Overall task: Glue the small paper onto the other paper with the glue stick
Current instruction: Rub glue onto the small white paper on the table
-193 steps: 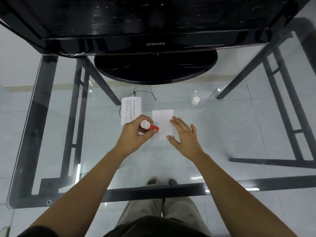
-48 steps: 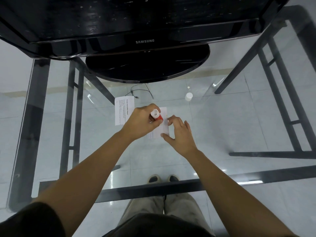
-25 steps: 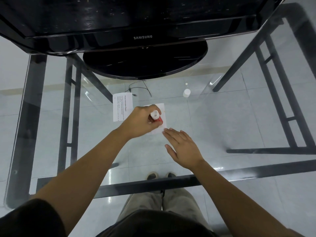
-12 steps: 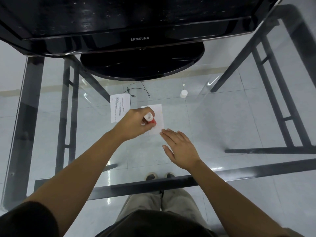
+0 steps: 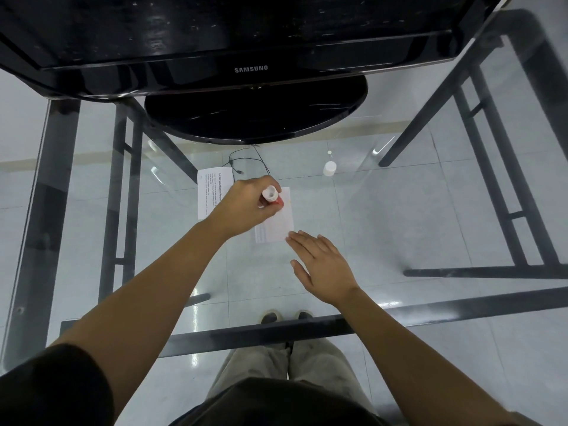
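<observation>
My left hand (image 5: 249,207) grips a red glue stick (image 5: 271,197) with a white end, tip down on a small white paper (image 5: 278,224) lying on the glass table. My right hand (image 5: 322,265) lies flat with straight fingers, its fingertips at the paper's near right corner. A printed paper (image 5: 210,192) lies just left of the small one, partly hidden by my left hand.
A white cap (image 5: 329,168) stands on the glass to the far right of the papers. A black monitor (image 5: 250,50) on a round base (image 5: 255,115) fills the back of the table. A thin black cable (image 5: 246,161) lies behind the papers. Black frame bars (image 5: 276,333) show under the glass.
My right hand came off the small paper and now lies flat at its near corner. My left hand has kept moving the glue stick over the paper, now toward its far end.
</observation>
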`<state>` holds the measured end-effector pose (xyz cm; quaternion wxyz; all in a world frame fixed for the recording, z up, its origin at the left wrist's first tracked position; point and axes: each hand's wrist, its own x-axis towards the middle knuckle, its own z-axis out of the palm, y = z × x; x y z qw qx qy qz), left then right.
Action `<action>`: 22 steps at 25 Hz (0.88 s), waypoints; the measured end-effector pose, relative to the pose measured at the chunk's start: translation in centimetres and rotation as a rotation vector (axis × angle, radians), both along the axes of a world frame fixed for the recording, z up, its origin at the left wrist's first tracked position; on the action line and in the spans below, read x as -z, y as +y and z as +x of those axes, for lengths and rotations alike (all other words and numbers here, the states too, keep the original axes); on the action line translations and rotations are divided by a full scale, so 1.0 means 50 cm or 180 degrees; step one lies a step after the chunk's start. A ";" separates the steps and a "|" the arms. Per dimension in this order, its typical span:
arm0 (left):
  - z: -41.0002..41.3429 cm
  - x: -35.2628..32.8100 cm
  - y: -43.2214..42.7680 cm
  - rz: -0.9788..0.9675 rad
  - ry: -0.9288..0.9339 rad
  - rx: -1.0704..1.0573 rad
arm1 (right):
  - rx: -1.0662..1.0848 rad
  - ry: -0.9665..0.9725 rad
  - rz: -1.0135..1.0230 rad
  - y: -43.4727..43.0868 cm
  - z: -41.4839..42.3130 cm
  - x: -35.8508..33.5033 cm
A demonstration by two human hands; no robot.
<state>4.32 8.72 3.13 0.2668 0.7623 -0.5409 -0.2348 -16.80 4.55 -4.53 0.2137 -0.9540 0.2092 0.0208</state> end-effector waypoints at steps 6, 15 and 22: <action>-0.013 0.003 -0.004 0.0163 0.0124 0.0217 | 0.0002 -0.0051 0.0024 0.000 0.001 -0.002; -0.013 0.002 -0.020 0.0053 -0.0008 0.0121 | -0.0002 -0.0046 0.0055 0.000 0.002 -0.004; 0.000 0.007 -0.023 -0.0229 0.0780 -0.1292 | 0.0063 -0.0093 0.0191 0.003 0.006 -0.018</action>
